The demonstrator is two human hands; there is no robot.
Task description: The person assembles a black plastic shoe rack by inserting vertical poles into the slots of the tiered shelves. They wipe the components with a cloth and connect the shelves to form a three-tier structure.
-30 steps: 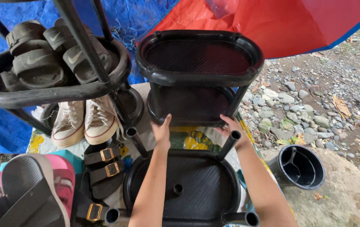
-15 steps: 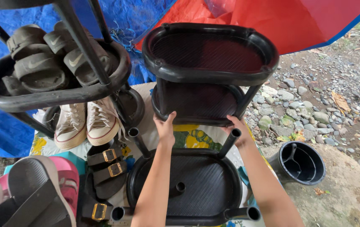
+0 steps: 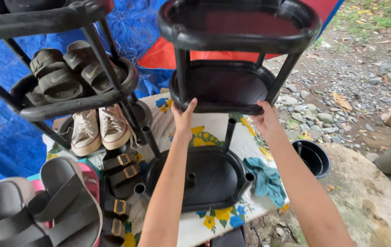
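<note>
Black plastic makes up the two-tier rack section (image 3: 232,68) that both hands are lifting: it is sitting higher in the head view than a moment ago, its bottom tier now well clear of the base tray (image 3: 204,176) and that tray's upright tubes, so the section looks freed from the base. The left hand (image 3: 184,116) and right hand (image 3: 265,120) are each pressing the lower tier's rim, fingers clamped on its edge. The section is glossy, oval, with ribbed shelves and four legs joining the tiers. Below, the base tray is resting on a floral cloth (image 3: 213,132), beside a teal rag (image 3: 266,180), white sneakers (image 3: 97,130) and a loaded shoe rack (image 3: 74,87).
</note>
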